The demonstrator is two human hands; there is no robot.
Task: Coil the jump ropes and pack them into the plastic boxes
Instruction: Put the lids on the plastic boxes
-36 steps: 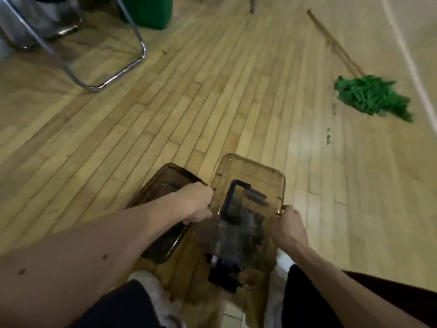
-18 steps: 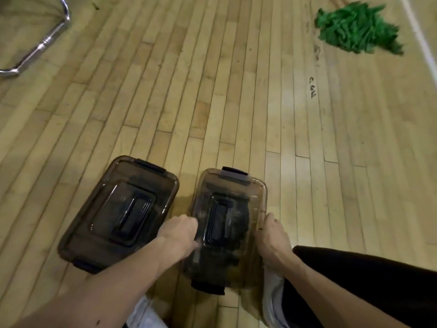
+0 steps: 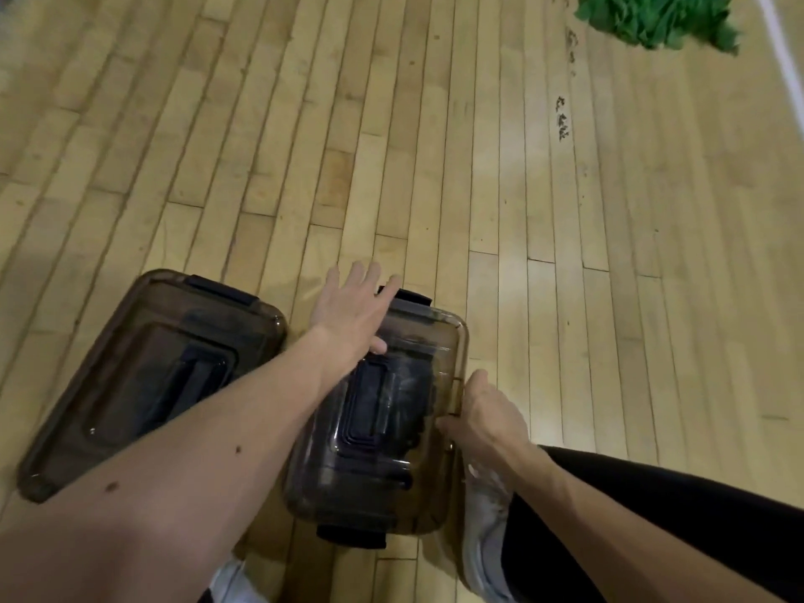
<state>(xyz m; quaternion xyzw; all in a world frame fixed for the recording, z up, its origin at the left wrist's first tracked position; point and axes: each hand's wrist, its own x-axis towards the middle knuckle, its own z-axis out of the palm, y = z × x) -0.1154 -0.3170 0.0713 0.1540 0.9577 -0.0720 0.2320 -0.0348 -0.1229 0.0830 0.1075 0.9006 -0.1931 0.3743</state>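
Your shoe (image 3: 483,528): pale, planted on the floor just beside the near right corner of the right box, with a black trouser leg (image 3: 652,515) above it.
Your right hand (image 3: 487,411): fingers curled round the right rim of the right box, gripping it.
Right box (image 3: 428,341): smoky brown, see-through plastic, lid on, standing on the floor in front of you. Blurred dark shapes show through the lid, too unclear to name.
Left box (image 3: 152,363): same kind, lid on, just beside the right box, angled slightly away.
Your left hand (image 3: 348,311): palm down, fingers straight and spread wide over the right box's far left corner, holding nothing.
Floor (image 3: 391,145): pale wooden planks.
Far right: a green mop head (image 3: 652,15) lies well apart from both boxes.
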